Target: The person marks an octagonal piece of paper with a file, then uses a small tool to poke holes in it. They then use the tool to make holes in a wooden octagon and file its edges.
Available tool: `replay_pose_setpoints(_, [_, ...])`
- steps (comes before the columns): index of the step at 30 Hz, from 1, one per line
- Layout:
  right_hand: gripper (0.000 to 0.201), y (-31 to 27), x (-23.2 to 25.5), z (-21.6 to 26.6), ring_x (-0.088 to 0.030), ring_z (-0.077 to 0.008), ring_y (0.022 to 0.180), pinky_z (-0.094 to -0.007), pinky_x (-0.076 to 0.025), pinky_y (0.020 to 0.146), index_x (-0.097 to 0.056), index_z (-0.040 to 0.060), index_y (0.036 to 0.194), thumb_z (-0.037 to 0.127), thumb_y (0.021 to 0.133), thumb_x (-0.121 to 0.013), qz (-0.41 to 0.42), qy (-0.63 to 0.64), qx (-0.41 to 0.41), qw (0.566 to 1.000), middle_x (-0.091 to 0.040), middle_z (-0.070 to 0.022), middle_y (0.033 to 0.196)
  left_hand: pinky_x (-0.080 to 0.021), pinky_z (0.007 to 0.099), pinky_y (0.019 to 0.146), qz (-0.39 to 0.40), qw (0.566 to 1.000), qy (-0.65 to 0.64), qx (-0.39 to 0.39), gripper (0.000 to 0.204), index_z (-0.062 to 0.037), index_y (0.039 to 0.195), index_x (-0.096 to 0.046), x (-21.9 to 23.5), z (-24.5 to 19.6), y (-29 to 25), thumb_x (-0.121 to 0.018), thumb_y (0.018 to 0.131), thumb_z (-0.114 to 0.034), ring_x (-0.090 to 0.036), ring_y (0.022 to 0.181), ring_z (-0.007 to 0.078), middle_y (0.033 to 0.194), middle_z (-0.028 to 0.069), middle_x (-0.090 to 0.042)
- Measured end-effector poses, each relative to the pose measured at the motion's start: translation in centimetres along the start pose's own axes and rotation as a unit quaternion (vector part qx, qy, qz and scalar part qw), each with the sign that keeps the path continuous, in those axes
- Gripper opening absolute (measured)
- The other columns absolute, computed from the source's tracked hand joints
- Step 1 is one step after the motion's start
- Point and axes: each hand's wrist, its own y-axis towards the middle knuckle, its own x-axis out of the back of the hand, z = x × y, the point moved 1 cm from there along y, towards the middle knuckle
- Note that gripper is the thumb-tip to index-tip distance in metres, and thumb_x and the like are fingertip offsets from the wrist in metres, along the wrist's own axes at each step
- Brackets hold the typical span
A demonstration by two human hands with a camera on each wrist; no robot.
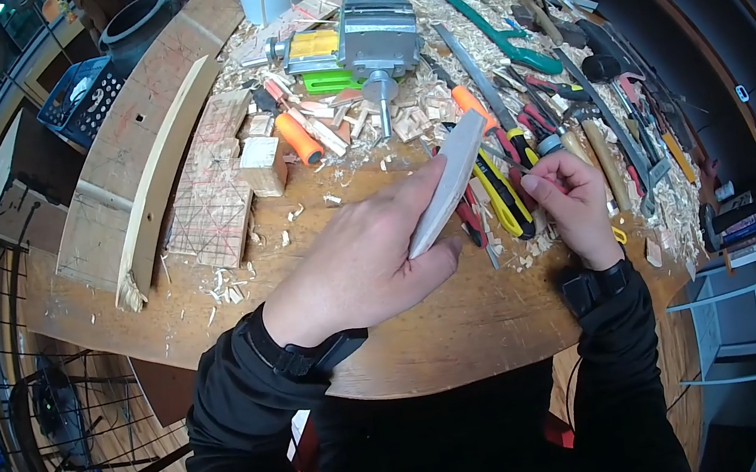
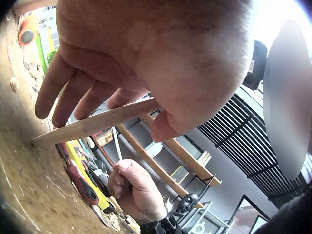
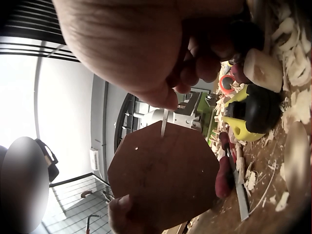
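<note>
My left hand (image 1: 356, 253) grips a flat eight-sided wooden board (image 1: 451, 182), held tilted on edge over the bench, thumb on one face and fingers on the other. The right wrist view shows the broad brown face of the board (image 3: 163, 170). To its right, my right hand (image 1: 574, 203) pinches a thin, narrow, pale strip-like tool (image 2: 117, 144) between thumb and fingers. In the right wrist view the end of the tool (image 3: 165, 124) overlaps the board's upper edge. Its handle end is hidden in the hand.
A yellow-black utility knife (image 1: 505, 194) and red-handled tools lie just beyond the board. Behind stands a grey vise (image 1: 376, 29) among wood shavings. Several saws, files and hand tools cover the right side. A long curved plank (image 1: 163, 184) and a wooden block (image 1: 263, 167) are at left.
</note>
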Motion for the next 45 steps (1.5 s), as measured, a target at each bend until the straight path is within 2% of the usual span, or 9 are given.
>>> replay_pose_setpoints(10, [0.009, 0.0, 0.0, 0.1, -0.048, 0.0008, 0.06, -0.0162, -0.036, 0.053, -0.062, -0.0001, 0.094, 0.007, 0.092, -0.067, -0.003, -0.041, 0.008, 0.999, -0.059, 0.0047, 0.073, -0.05, 0.0482, 0.086, -0.019, 1.0, 0.007, -0.02, 0.064, 0.0084, 0.137, -0.04, -0.2, 0.3, 0.1, -0.06, 0.084, -0.022, -0.061, 0.098, 0.0478, 0.11, 0.0347, -0.06])
replay_pose_setpoints(18, [0.009, -0.3, -0.1, 0.8, -0.047, 0.0004, 0.059, -0.0173, -0.036, 0.052, -0.061, 0.0006, 0.093, 0.008, 0.092, -0.067, 0.004, -0.029, -0.023, 0.999, -0.058, 0.0046, 0.072, -0.05, 0.0486, 0.084, 0.04, 0.998, 0.005, 0.046, 0.065, 0.0056, 0.139, -0.039, 0.7, -0.9, 0.2, -0.059, 0.082, -0.019, -0.062, 0.096, 0.0475, 0.104, 0.0339, -0.061])
replay_pose_setpoints(22, [0.01, -0.1, 0.0, 0.5, -0.047, 0.0004, 0.058, -0.0171, -0.035, 0.051, -0.061, 0.0008, 0.093, 0.008, 0.092, -0.068, 0.002, -0.04, -0.006, 0.999, -0.058, 0.0047, 0.072, -0.05, 0.0489, 0.083, 0.016, 1.0, 0.005, 0.021, 0.065, 0.0043, 0.139, -0.039, 0.4, -0.4, 0.1, -0.059, 0.081, -0.019, -0.062, 0.095, 0.0473, 0.101, 0.033, -0.062])
replay_pose_setpoints(29, [0.008, -0.2, 0.1, 0.4, -0.049, 0.0012, 0.064, -0.0159, -0.036, 0.055, -0.062, 0.0012, 0.092, 0.007, 0.092, -0.068, -0.007, -0.04, -0.006, 0.999, -0.058, 0.0057, 0.074, -0.05, 0.0471, 0.086, 0.019, 1.0, 0.016, 0.017, 0.066, 0.0013, 0.141, -0.039, 0.4, -0.8, 0.0, -0.059, 0.081, -0.015, -0.062, 0.099, 0.0467, 0.111, 0.0318, -0.061])
replay_pose_setpoints(35, [0.009, -0.1, 0.5, 0.1, -0.051, 0.0006, 0.069, -0.0164, -0.041, 0.06, -0.063, 0.0016, 0.093, 0.008, 0.091, -0.069, 0.032, -0.005, -0.009, 0.999, -0.06, 0.0051, 0.078, -0.05, 0.0422, 0.089, 0.025, 1.0, 0.017, 0.001, 0.068, -0.0008, 0.144, -0.038, 0.0, -0.7, 0.2, -0.061, 0.081, -0.012, -0.061, 0.105, 0.046, 0.117, 0.0305, -0.06])
replay_pose_setpoints(39, [0.01, -0.1, 0.3, 0.3, -0.051, 0.0, 0.069, -0.0173, -0.042, 0.061, -0.063, 0.0018, 0.092, 0.009, 0.091, -0.069, 0.019, 0.016, 0.02, 0.999, -0.059, 0.0048, 0.08, -0.051, 0.0408, 0.083, 0.023, 0.999, 0.011, 0.029, 0.063, -0.0004, 0.141, -0.041, -0.3, -0.6, 0.1, -0.061, 0.082, -0.012, -0.064, 0.098, 0.0445, 0.106, 0.0296, -0.063])
replay_pose_setpoints(41, [0.009, 0.0, 0.5, -0.2, -0.054, 0.0011, 0.075, -0.0157, -0.045, 0.065, -0.063, 0.0031, 0.094, 0.008, 0.091, -0.069, 0.05, 0.007, 0.023, 0.998, -0.06, 0.0058, 0.083, -0.051, 0.0385, 0.077, 0.019, 0.998, 0.004, 0.054, 0.058, 0.0, 0.137, -0.045, -0.3, -0.3, 0.1, -0.061, 0.082, -0.011, -0.065, 0.087, 0.0421, 0.096, 0.0256, -0.064])
replay_pose_setpoints(42, [0.01, 0.1, 0.5, -0.4, -0.054, 0.0012, 0.075, -0.0159, -0.045, 0.065, -0.063, 0.0036, 0.095, 0.01, 0.091, -0.069, 0.051, 0.006, 0.035, 0.998, -0.06, 0.0061, 0.083, -0.051, 0.0365, 0.074, -0.001, 1.0, -0.007, 0.027, 0.053, 0.0006, 0.132, -0.048, -0.6, -0.3, 0.1, -0.06, 0.081, -0.009, -0.064, 0.079, 0.0377, 0.088, 0.0216, -0.063])
replay_pose_setpoints(45, [0.01, 0.0, 0.5, -0.3, -0.055, 0.0008, 0.076, -0.0161, -0.046, 0.066, -0.063, 0.0037, 0.095, 0.011, 0.092, -0.069, 0.057, 0.011, 0.007, 0.998, -0.06, 0.0059, 0.084, -0.051, 0.037, 0.075, 0.018, 0.998, -0.013, 0.05, 0.051, 0.0014, 0.13, -0.049, -0.4, -0.2, 0.1, -0.059, 0.081, -0.008, -0.066, 0.081, 0.0353, 0.089, 0.0212, -0.063])
